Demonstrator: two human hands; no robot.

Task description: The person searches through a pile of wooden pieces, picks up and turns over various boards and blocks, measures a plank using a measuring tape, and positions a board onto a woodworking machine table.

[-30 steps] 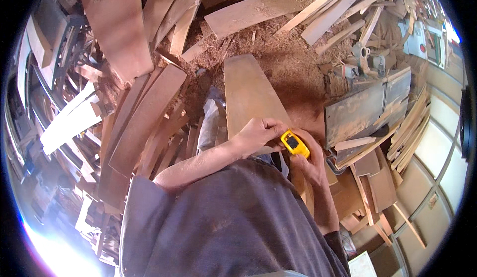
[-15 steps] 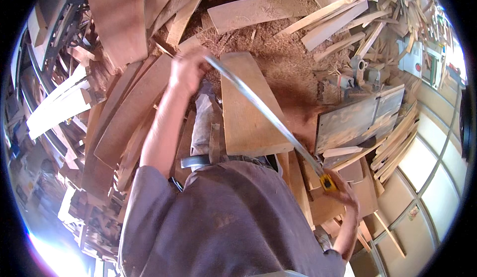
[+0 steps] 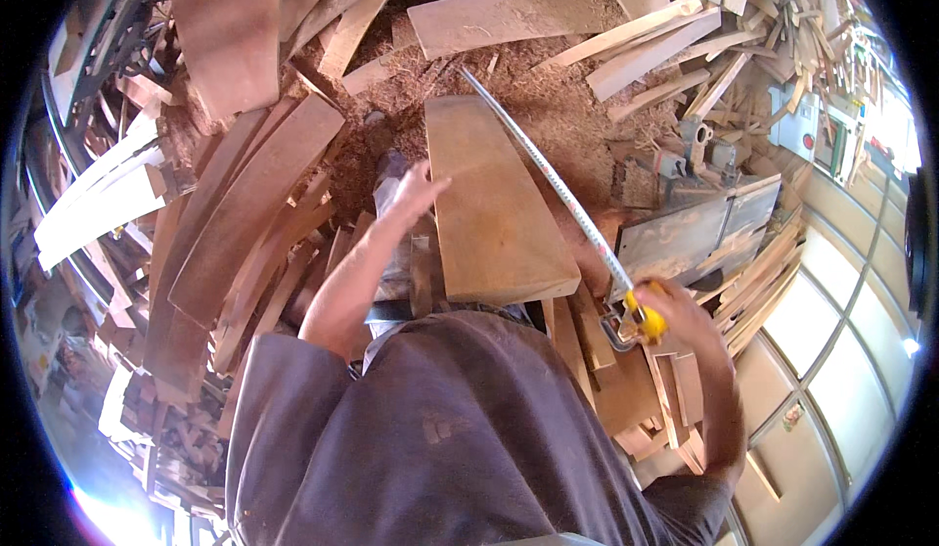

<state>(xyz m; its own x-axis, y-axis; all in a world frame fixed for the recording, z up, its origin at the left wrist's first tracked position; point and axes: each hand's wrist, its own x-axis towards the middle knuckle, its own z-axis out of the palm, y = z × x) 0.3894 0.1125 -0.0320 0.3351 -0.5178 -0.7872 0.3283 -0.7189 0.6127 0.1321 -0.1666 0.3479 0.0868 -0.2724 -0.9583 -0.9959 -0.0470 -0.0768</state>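
A yellow tape measure (image 3: 648, 323) is gripped in my right hand (image 3: 680, 311), right of the board's near end. From its case the long pale tape blade (image 3: 553, 174) runs up and to the left. The blade passes along the right side of a thick wooden board (image 3: 489, 204), and its free end lies beyond the board's far end, over the shavings. My left hand (image 3: 421, 191) is at the board's left edge, fingers apart and nothing in them; whether it touches the wood I cannot tell.
Curved planks (image 3: 256, 204) are stacked on the left, with more boards (image 3: 509, 20) at the far side. Wood shavings (image 3: 558, 91) cover the ground ahead. To the right are a machine with a flat metal table (image 3: 699, 233), a pile of thin strips (image 3: 763, 282) and pale panels (image 3: 822, 341).
My left hand has let go of the tape's far end and come back to the board's left edge. The blade has swung right, off the board's face. My right hand has risen slightly.
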